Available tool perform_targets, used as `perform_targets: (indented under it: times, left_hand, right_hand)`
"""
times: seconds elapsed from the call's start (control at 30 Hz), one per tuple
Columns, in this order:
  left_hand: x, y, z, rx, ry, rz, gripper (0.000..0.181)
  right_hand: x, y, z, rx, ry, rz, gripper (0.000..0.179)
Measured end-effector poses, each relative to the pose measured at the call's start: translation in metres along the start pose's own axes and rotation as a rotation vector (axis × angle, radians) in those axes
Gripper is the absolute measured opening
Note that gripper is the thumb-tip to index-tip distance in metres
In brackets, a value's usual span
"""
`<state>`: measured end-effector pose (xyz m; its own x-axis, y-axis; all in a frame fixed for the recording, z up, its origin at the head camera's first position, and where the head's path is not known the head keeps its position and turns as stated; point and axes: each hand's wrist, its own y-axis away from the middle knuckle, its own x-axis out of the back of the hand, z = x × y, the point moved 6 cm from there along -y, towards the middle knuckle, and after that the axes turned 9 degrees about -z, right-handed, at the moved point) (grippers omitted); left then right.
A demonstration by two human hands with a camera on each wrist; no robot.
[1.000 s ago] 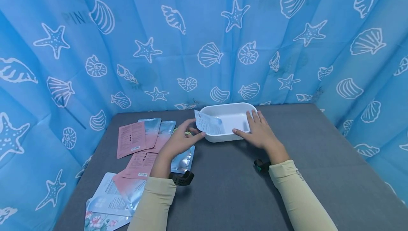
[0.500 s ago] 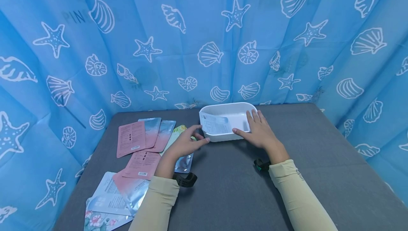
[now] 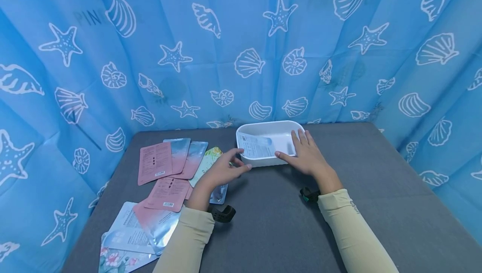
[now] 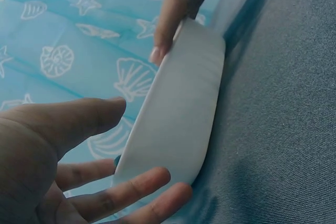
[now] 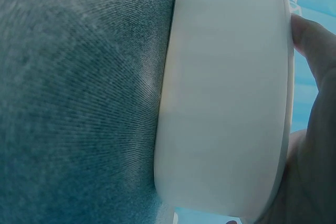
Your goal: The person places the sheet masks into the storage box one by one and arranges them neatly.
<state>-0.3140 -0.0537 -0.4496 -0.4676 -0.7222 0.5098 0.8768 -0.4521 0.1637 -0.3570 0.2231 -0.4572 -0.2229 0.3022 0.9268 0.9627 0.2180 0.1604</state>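
Note:
A white plastic bin [image 3: 269, 162] with rounded corners stands near the back edge of the table. In its left half a pale blue printed sheet mask packet [image 3: 256, 145] lies tilted, one end up by the left rim. My left hand [image 3: 225, 169] is just beside the bin's front left corner, thumb and fingers apart with nothing between them. My right hand [image 3: 306, 153] rests on the bin's right end, fingers spread, its thumb on the front rim. In the left wrist view, my left fingers [image 4: 142, 184] overlap the bin's outer wall.
Several pink and silver sachets [image 3: 155, 162] lie overlapping on the table's left side. A green floral packet [image 3: 205, 166] is partly hidden behind the left hand, and a flowered packet [image 3: 124, 260] lies near the front left. A blue seashell curtain [image 3: 226, 47] hangs behind the grey table [image 3: 271, 231].
The left hand has let go of the sheet mask packet, which has dropped from over the left rim into the bin. That hand has shifted slightly right; the right hand has stayed put.

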Motion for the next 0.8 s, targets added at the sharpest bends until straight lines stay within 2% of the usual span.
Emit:
perform_targets:
  times: [0.17,0.43,0.6,0.8]
  left_hand:
    - [0.0007,-0.0003,-0.0011,-0.005,0.001,-0.007,0.071]
    - [0.0082,0.0014,-0.0022,-0.02,0.016,0.022,0.064]
    - [0.0065,0.0022,-0.0009,-0.017,0.011,0.016,0.06]
    - [0.0001,0.0007,0.0019,-0.016,0.021,-0.011,0.065]
  right_hand:
    - [-0.0013,0.0,0.0007,0.002,-0.005,-0.003,0.116]
    - [-0.0002,-0.0011,0.0007,0.006,-0.007,0.002,0.116]
    - [-0.001,-0.0012,0.0014,0.009,-0.015,-0.002,0.116]
    - [-0.001,-0.0001,0.002,0.004,-0.011,0.002,0.116]
